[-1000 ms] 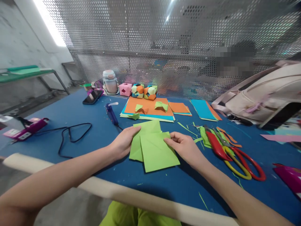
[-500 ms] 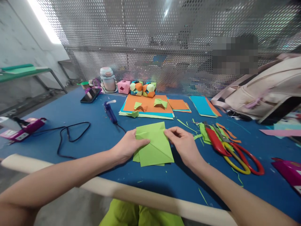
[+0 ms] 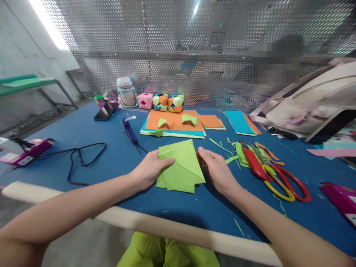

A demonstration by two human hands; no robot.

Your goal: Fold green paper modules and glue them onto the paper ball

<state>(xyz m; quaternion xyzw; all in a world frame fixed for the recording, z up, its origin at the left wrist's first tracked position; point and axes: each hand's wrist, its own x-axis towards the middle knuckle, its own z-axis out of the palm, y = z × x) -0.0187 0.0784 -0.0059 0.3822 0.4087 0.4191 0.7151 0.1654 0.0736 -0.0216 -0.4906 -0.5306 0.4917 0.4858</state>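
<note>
Several square sheets of light green paper (image 3: 182, 168), lying unevenly one over another and showing crease lines, are held just above the blue table. My left hand (image 3: 151, 167) grips them at their left edge, thumb flat on top and fingers underneath. At the right edge is my right hand (image 3: 215, 167), its fingers curled and its thumb tip just off the paper. Whether those fingers pinch anything is hidden. Beyond the sheets, small folded green pieces (image 3: 189, 119) rest on a stack of orange paper (image 3: 178, 128).
Scissors with red and yellow handles (image 3: 278, 181) lie right, by green scraps (image 3: 241, 154). A blue glue gun (image 3: 129, 131) with a black cord lies left. Paper cubes (image 3: 160, 102), a bottle (image 3: 126, 92) and a phone (image 3: 106, 111) are at the back; a backpack (image 3: 311, 96) stands right.
The right thumb has come off the paper's right edge and the curled fingers sit slightly farther right. The sheets have shifted against each other. The left hand keeps its hold.
</note>
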